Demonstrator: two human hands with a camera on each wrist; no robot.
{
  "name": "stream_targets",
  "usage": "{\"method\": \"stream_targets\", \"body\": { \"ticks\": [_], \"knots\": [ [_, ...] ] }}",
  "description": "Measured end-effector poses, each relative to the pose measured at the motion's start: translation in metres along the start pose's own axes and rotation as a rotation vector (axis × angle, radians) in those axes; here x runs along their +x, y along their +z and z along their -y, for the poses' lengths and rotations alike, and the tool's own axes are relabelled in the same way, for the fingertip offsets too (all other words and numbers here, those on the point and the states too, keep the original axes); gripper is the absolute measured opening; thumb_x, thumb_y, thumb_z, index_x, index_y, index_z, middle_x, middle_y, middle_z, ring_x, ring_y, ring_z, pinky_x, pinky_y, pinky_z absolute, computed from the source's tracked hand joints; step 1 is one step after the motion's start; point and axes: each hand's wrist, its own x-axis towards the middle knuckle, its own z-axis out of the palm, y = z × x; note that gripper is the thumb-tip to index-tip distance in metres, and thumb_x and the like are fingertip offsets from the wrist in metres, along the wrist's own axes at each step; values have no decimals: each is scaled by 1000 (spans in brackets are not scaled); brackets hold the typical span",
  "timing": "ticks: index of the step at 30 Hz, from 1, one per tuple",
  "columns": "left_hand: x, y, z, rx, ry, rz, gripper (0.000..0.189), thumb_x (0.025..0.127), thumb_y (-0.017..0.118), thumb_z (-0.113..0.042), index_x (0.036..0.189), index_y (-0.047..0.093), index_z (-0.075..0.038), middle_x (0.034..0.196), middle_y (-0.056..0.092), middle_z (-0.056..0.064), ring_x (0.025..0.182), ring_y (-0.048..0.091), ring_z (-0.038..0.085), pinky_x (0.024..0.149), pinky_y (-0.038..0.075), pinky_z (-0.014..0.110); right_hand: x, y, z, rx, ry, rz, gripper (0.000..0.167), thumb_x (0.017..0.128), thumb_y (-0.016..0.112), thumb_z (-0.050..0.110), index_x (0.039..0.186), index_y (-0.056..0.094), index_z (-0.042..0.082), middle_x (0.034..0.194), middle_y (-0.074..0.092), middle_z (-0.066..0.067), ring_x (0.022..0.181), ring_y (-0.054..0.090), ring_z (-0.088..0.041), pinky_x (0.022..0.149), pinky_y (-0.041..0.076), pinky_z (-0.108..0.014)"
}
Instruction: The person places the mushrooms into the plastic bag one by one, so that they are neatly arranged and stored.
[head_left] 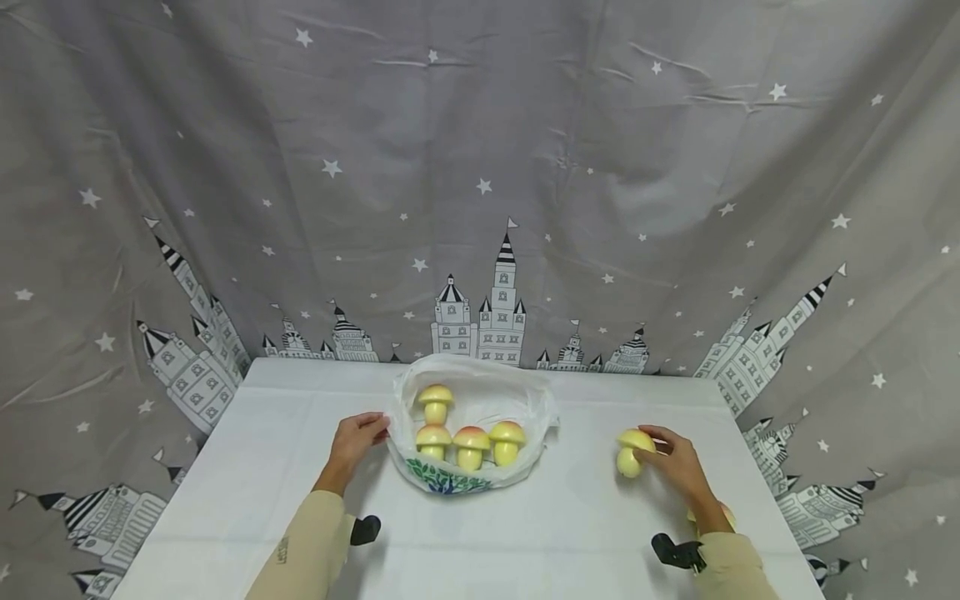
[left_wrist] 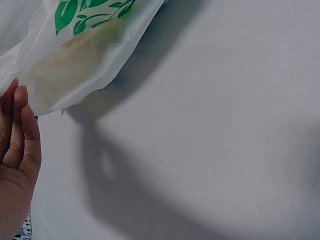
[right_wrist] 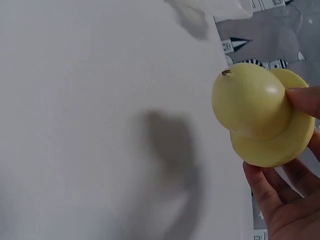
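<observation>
A white plastic bag (head_left: 536,458) with a green leaf print lies with its mouth spread, several yellow toy mushrooms (head_left: 470,448) with reddish cap tops inside. At the bag's left edge, my left hand (head_left: 358,442) pinches the rim; its fingertips (left_wrist: 21,95) lie against the outer plastic in the left wrist view, thumb hidden. To the right of the bag, my right hand (head_left: 678,467) grips another toy mushroom (right_wrist: 250,102) by thumb and fingers around its cap, held above the table with its rounded stem toward the right wrist camera.
One more yellow mushroom (head_left: 726,515) is partly hidden under my right wrist. The white-covered table (head_left: 585,533) extends between both arms. Behind it hangs a grey curtain (head_left: 480,108) with stars and castles. Dark wrist mounts (head_left: 365,530) stick out from both sleeves.
</observation>
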Motion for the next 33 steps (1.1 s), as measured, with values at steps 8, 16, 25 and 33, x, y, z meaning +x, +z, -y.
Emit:
{"method": "stream_targets", "body": {
  "ticks": [8,16,25,33],
  "knots": [
    [-3,-2,-1,3,15,2,36,95,59,-9,122,56,14,110,65,25,76,63,7,78,58,28,6,19,10,72,-55,-37,46,81,77,8,122,61,-4,123,61,-22,111,60,-36,84,50,-19],
    [-2,0,-1,-2,22,1,35,95,60,-9,121,58,14,105,67,22,74,63,7,73,57,24,16,37,24,71,-94,-32,47,80,78,12,121,62,-4,122,61,-22,109,60,-35,91,54,-38],
    [1,2,-1,-5,33,0,35,95,61,-9,120,58,14,106,67,22,75,63,8,74,58,25,29,51,47,104,-76,-3,49,80,78,11,124,60,-1,126,58,-20,114,57,-35,97,50,-42],
    [1,1,2,13,17,-4,35,96,59,-12,121,58,12,111,66,23,79,63,9,82,57,32,38,65,65,149,-134,22,46,79,78,8,120,61,-2,123,60,-20,112,58,-35,93,53,-40]
  ]
}}
